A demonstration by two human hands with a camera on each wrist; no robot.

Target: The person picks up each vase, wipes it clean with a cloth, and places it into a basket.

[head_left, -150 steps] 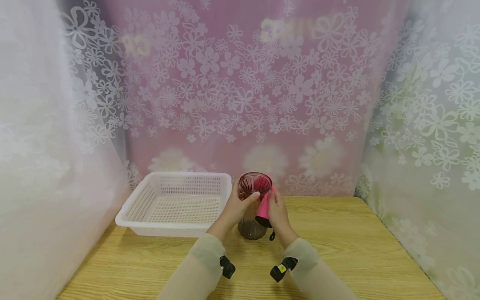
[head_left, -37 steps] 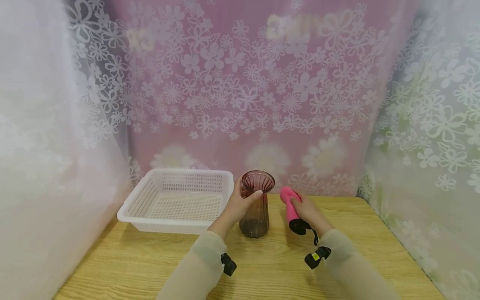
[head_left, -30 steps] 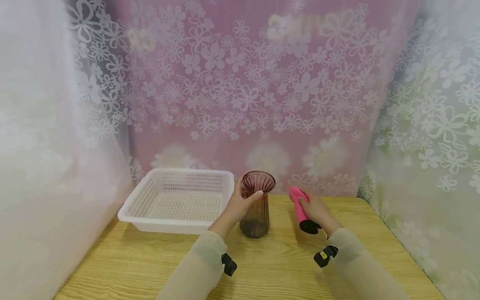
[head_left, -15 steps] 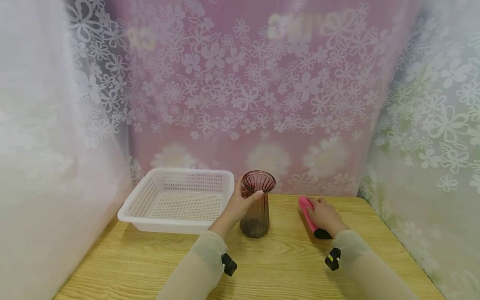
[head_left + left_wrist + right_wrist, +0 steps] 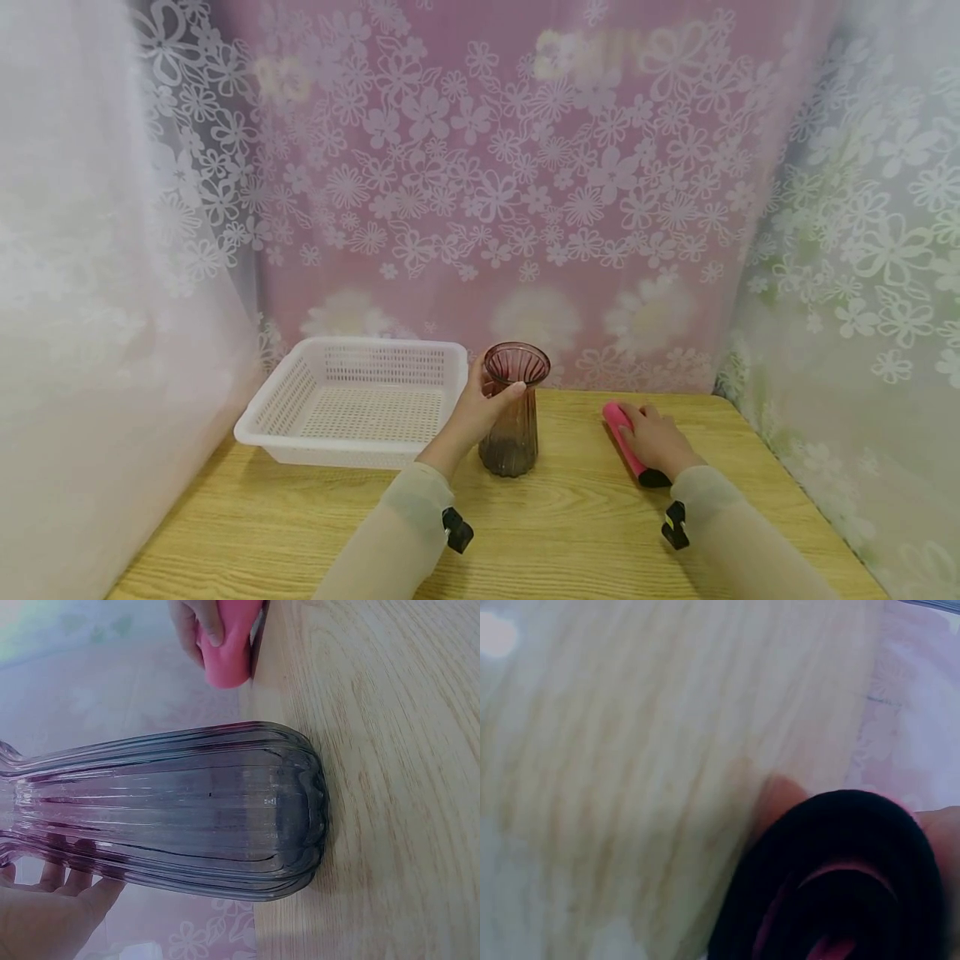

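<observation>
A ribbed glass vase (image 5: 510, 433), purple-pink at the flared rim and smoky grey below, stands upright on the table. My left hand (image 5: 477, 414) grips its neck, thumb in front and fingers behind. To the right, my right hand (image 5: 658, 437) holds a pink soft-looking tube (image 5: 624, 440) with a black end, its fingers over the top. The tube lies slantwise on the table. In the right wrist view its black end (image 5: 847, 825) shows rounded layers with pink edging. Its exact kind is not clear.
A white perforated plastic basket (image 5: 352, 454) stands left of the vase, its inside visible. The wood-grain table (image 5: 555, 542) ends at the back against a pink flower-printed curtain (image 5: 480, 208). Pale curtains hang at both sides.
My right hand has carried the pink tube away from the vase, to the right, and lowered it to the table. My left hand has stayed on the vase's neck.
</observation>
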